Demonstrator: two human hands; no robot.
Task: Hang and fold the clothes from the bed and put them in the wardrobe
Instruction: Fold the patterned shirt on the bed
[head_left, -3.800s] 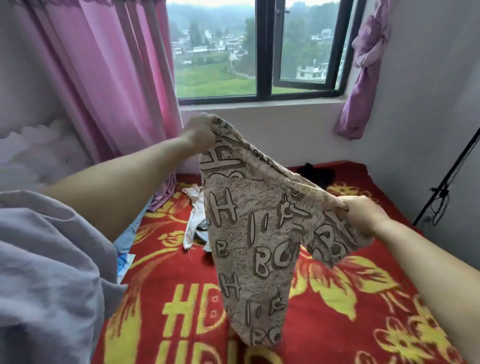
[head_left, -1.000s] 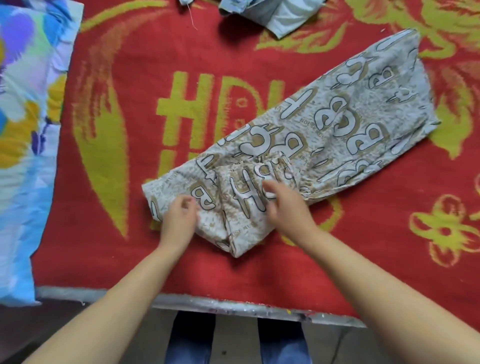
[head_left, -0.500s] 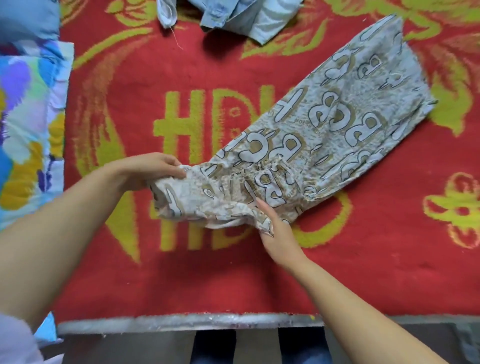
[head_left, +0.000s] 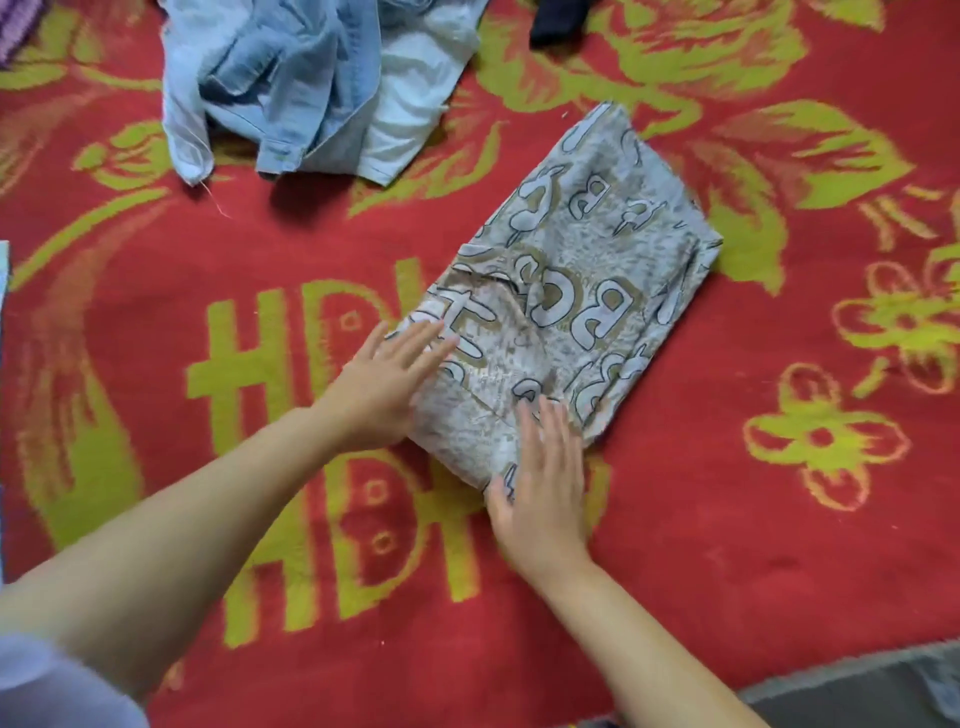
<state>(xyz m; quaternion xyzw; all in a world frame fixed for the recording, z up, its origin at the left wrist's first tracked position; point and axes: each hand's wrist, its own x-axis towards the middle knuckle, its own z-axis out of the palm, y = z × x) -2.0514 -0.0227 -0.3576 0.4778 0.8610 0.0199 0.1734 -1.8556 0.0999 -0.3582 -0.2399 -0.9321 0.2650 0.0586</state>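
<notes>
Head view shows both hands flat, no grip taken: the left hand and right hand press straight fingers on the near end of the printed garment. It lies folded double on the bed, beige with big outlined letters. Smoothing the fold looks to be the step; next likely another fold. Denim clothes wait beyond.

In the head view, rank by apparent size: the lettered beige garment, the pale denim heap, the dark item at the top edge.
1. Lettered beige garment
2. Pale denim heap, close to it and cropped, so unsure
3. Dark item, mostly cut off
</notes>
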